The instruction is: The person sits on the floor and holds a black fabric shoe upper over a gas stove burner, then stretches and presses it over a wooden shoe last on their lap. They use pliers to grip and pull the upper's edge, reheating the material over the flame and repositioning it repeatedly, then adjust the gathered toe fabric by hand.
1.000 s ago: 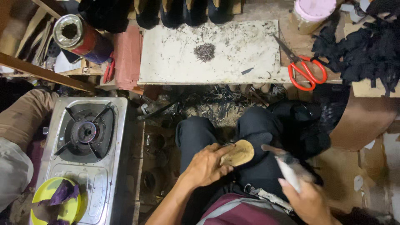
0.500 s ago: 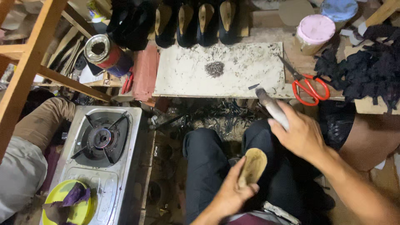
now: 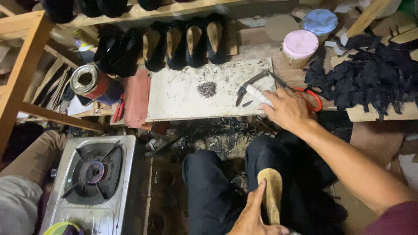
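Tan wooden shoe form [image 3: 271, 194] stands on the lap, left hand [image 3: 254, 215] wrapped around its lower end, cut off by the frame edge. Right hand [image 3: 285, 109] rests on the white desk [image 3: 183, 98], fingers closed on a white-handled tool [image 3: 254, 92]; its grip is hidden. Red scissors [image 3: 311, 98] are partly covered.

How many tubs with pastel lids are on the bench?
2, both at the bench's back right: a pink-lidded tub and a blue-lidded tub just behind it. Others may be hidden off frame.
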A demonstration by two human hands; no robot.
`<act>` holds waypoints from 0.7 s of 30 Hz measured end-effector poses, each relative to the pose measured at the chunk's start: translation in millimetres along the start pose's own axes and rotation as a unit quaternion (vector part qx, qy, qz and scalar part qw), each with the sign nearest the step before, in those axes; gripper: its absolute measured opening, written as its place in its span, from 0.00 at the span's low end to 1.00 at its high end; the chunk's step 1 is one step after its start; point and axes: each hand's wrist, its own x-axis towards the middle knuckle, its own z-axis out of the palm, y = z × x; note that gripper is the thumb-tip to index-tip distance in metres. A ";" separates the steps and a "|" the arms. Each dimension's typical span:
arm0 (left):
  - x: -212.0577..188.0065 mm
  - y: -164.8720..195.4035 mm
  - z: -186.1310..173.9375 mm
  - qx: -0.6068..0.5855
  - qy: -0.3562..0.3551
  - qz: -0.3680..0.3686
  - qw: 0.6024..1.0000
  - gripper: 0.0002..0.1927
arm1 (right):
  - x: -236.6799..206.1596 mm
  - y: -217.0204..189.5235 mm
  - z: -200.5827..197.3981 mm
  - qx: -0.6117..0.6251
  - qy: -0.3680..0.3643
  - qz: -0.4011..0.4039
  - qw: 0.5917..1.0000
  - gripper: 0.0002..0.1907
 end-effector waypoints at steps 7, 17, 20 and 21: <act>12.3 -31.1 12.3 -0.019 -0.007 0.066 0.998 0.64 | -0.8 84.1 -47.8 -0.193 0.011 0.112 0.975 0.26; 19.3 25.1 -26.6 0.009 -0.041 0.015 0.999 0.56 | 16.0 116.4 -66.7 0.260 0.068 0.307 0.913 0.15; 17.7 44.8 -45.1 0.000 -0.007 -0.003 1.000 0.48 | 17.1 118.3 -71.7 0.573 0.113 0.314 0.749 0.11; 18.9 51.5 -50.9 -0.003 0.003 -0.014 1.000 0.45 | 14.5 117.6 -72.6 0.603 0.099 0.319 0.724 0.11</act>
